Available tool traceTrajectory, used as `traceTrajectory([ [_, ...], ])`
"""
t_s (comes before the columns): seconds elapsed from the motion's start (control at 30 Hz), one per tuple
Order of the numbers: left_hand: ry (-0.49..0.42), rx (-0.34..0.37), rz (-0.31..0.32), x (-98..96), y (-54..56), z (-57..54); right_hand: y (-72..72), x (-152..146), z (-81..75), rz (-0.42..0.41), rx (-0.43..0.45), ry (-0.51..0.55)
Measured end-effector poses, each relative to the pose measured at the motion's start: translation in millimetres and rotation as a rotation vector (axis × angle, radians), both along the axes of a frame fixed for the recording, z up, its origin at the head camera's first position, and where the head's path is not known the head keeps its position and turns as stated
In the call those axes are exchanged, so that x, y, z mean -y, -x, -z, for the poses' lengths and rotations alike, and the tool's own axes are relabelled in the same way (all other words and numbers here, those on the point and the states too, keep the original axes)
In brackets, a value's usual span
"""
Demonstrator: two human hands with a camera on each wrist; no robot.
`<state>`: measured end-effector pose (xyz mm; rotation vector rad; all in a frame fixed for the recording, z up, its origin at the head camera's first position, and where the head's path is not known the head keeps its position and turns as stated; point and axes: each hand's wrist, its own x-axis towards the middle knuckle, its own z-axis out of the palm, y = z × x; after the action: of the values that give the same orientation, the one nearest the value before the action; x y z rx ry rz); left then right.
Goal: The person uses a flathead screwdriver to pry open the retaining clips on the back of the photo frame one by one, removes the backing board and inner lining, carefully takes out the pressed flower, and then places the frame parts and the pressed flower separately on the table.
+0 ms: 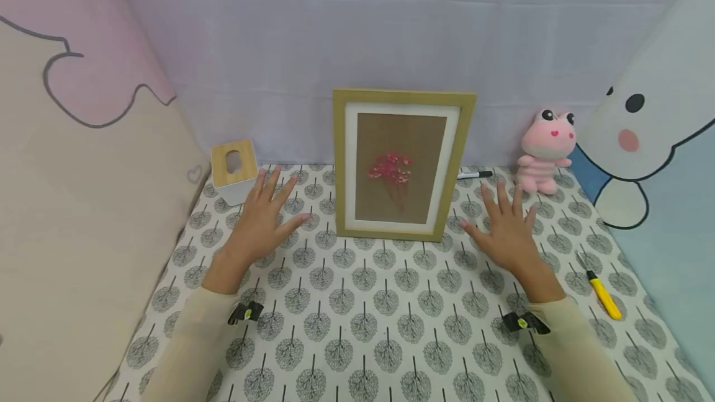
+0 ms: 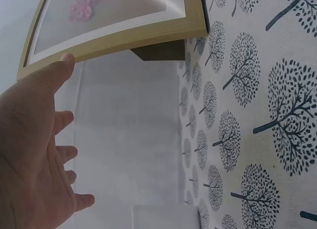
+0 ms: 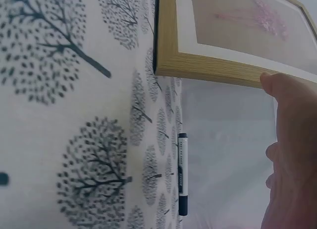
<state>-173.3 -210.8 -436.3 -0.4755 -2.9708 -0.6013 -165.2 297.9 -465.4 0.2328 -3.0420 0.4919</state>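
A picture frame with light wooden edges, a white mat and pink flowers stands upright, leaning back slightly, at mid-table. To its left, my left hand has its fingers spread and holds nothing. My right hand is likewise spread on the other side, holding nothing. In the head view both hands are apart from the frame. A white tissue box with a wooden lid sits just beyond my left fingers. Beyond my right fingertips lies a white marker with black ends, partly hidden by the frame in the head view.
A pink frog plush sits at the back right. A yellow-handled tool with a thin metal shaft lies at the right. The tablecloth has a tree print. A pale curtain hangs behind, with cartoon cloths at both sides.
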Motion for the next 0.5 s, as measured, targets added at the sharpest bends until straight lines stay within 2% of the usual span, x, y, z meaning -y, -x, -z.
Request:
traceTrajectory([
  [0.17,-0.004,-0.026,0.005,-1.9,3.9,-7.9,-0.7,-1.4,-9.6,0.009,-0.052,0.007],
  [0.23,-0.019,-0.018,0.014,-3.6,6.1,-11.2,-0.3,0.1,-13.4,-0.003,-0.068,0.059],
  [0.33,-0.083,0.026,0.041,-10.0,12.1,-14.0,2.0,5.4,-18.2,-0.035,-0.049,0.241],
  [0.5,-0.312,0.154,0.096,-29.5,26.9,-14.0,7.5,25.7,-23.9,-0.064,0.055,0.612],
])
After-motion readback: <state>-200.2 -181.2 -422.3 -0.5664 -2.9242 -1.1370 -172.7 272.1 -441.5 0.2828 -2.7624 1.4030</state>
